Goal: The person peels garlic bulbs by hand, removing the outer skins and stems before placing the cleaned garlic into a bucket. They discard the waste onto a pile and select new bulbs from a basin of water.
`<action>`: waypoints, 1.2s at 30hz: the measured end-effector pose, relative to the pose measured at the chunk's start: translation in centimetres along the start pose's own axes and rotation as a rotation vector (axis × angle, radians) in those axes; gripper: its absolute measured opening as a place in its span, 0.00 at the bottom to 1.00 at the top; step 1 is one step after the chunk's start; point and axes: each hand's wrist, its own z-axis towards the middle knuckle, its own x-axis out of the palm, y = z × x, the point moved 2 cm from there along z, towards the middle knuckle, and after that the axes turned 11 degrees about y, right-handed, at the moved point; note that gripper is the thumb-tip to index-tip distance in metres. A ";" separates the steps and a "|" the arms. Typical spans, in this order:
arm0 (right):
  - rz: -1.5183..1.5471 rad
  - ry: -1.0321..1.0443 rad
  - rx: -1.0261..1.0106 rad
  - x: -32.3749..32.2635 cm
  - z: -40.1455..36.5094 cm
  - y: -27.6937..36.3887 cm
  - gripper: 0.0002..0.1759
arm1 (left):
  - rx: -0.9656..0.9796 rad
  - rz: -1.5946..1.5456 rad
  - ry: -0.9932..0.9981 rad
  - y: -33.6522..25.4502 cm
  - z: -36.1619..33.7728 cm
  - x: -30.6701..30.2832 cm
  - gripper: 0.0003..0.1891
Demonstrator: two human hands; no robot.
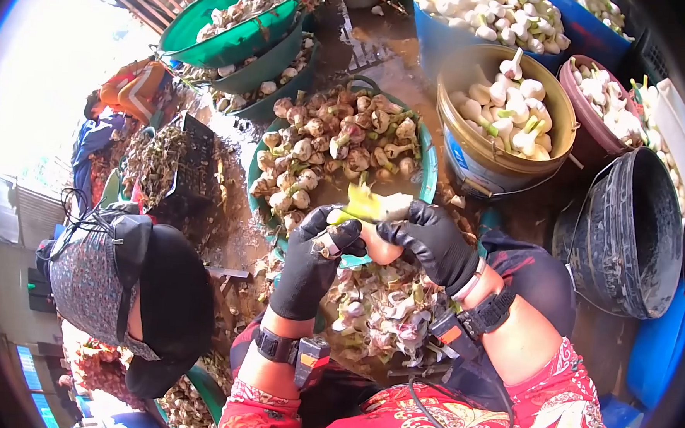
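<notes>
My left hand (319, 255), in a black glove, is closed on the yellow-green stalk (364, 203) of a garlic bulb. The pale garlic bulb (395, 207) is pinched by my right hand (435, 240), also gloved in black. Both hands are together over the near rim of a green basin (428, 172), where many dirty, unpeeled garlic bulbs (347, 133) sit with brownish water. Below my hands lies a heap of stripped garlic skins (388, 305). A pale band-like piece shows at the fingers of my left hand.
A gold-coloured bucket (469, 162) of cleaned garlic stands at right, beside a blue tub (437, 33) and a maroon bucket (591, 134). An empty black bucket (616, 232) lies tilted nearby. Stacked green basins (212, 48) stand at upper left. Another person in a cap (96, 267) sits close at left.
</notes>
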 end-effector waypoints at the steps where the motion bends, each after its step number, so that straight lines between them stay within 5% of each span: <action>1: -0.219 -0.067 -0.077 0.2 -0.1 0.3 0.15 | -0.004 -0.049 -0.012 0.3 0.2 -0.7 0.14; 3: -0.788 -0.212 -0.342 1.0 -0.4 0.3 0.14 | 0.045 -0.034 -0.066 0.4 0.4 -1.8 0.12; 4: -1.089 -0.067 -0.439 1.8 -0.9 1.3 0.12 | 0.206 0.031 -0.135 -0.1 0.7 -1.3 0.12; 6: -1.506 0.353 0.111 1.3 -2.1 -2.2 0.12 | 0.248 0.640 -0.070 -0.2 0.3 -4.4 0.14; 7: -1.469 0.443 0.385 1.3 -2.2 -2.8 0.13 | 0.125 -0.277 -0.080 -0.6 0.5 -3.4 0.16; 8: -1.414 0.529 0.662 1.3 -2.5 -3.2 0.13 | 0.125 -0.274 -0.077 -0.7 0.5 -3.0 0.16; 10: -1.369 0.422 0.600 -0.9 -2.4 -4.7 0.20 | 0.134 -0.276 -0.120 -0.7 0.2 -2.6 0.18; 12: -1.296 0.117 0.285 -2.2 -1.8 -3.2 0.21 | 0.126 -0.241 -0.083 -0.9 -0.3 -1.8 0.18; 14: -0.737 -0.128 0.117 -1.6 -1.5 0.1 0.22 | 0.118 -0.130 -0.034 -0.8 0.0 -1.0 0.17; 17: -0.254 -0.121 -0.062 -0.5 -1.2 1.5 0.21 | 0.105 -0.113 -0.001 -0.6 0.3 0.0 0.18; 18: -0.254 -0.124 -0.062 -0.4 -1.2 1.9 0.21 | 0.104 -0.100 0.009 -0.7 0.4 0.2 0.19; 21: -0.924 -0.197 -0.290 -0.4 -1.5 2.8 0.17 | 0.091 -0.092 0.008 -1.0 0.4 0.9 0.20; 25: -1.014 -0.160 -0.462 -0.4 -1.6 3.2 0.13 | 0.065 -0.078 0.005 -0.7 0.5 1.0 0.18; 28: -1.011 -0.122 -0.280 -0.7 -1.7 2.9 0.12 | 0.043 0.044 -0.020 -0.9 0.3 1.2 0.16; 36: -1.373 -0.075 -0.180 0.9 -2.0 1.8 0.06 | 0.012 0.096 -0.091 -0.8 0.0 0.8 0.13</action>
